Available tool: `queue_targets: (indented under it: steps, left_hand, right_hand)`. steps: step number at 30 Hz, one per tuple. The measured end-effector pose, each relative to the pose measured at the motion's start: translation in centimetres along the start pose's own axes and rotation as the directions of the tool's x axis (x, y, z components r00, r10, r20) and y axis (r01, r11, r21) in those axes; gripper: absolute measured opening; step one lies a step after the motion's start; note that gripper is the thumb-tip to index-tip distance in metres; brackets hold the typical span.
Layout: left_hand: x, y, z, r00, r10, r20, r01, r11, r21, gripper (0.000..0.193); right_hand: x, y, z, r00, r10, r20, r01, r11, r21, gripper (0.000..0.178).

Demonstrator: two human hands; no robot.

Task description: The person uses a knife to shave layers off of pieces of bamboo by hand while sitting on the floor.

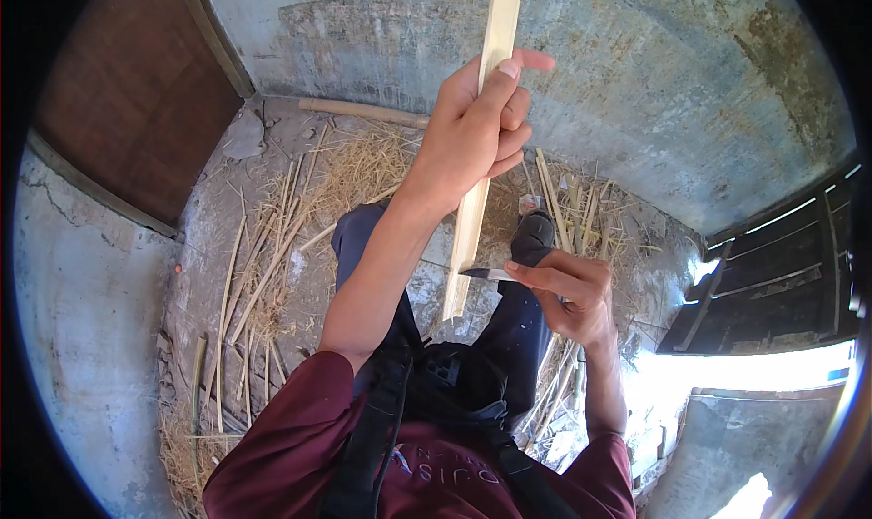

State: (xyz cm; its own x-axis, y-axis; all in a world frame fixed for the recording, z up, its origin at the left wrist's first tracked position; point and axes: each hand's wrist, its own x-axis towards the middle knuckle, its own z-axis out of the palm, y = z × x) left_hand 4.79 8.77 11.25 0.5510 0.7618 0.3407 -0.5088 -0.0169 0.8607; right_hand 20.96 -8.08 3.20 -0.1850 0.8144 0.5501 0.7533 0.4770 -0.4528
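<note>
A long pale split-bamboo strip runs from the top edge down to just above my lap, slightly tilted. Partway along it my left hand is closed round the strip, thumb laid along its face and index finger sticking out to the right. My right hand grips a small knife; its handle is mostly hidden in the fingers. The dark blade points left, its tip at the strip near the lower end. Whether the edge bites into the strip I cannot tell.
Thin bamboo strips and curly shavings litter the floor on the left; more strips lie at the right. A bamboo pole rests along the weathered wall. A brown door stands at the left, dark slats at the right.
</note>
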Motion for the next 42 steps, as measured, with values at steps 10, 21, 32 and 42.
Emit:
queue_targets:
  steps: [10, 21, 32, 42]
  left_hand:
    - [-0.2, 1.2, -0.1, 0.998, 0.052, 0.039, -0.053, 0.998, 0.025, 0.041]
    - [0.4, 1.9, -0.3, 0.996, 0.089, 0.019, -0.090, 0.995, 0.038, 0.039]
    - [-1.9, 3.4, -0.5, 0.931, 0.332, -0.151, -0.321, 0.943, 0.092, 0.037]
    - [-3.5, 4.0, 1.3, 0.957, 0.290, 0.001, -0.290, 0.956, 0.047, 0.043]
  right_hand:
    - [-1.6, -0.7, 0.9, 0.983, -0.059, 0.172, 0.058, 0.998, 0.012, 0.057]
    - [-0.3, 0.2, -0.7, 0.978, 0.037, -0.204, 0.000, 0.984, 0.180, 0.030]
    - [-4.1, -2.0, 2.0, 0.898, 0.402, -0.178, -0.323, 0.877, 0.355, 0.029]
    - [-1.8, -2.6, 0.0, 0.994, 0.113, -0.012, -0.103, 0.944, 0.315, 0.030]
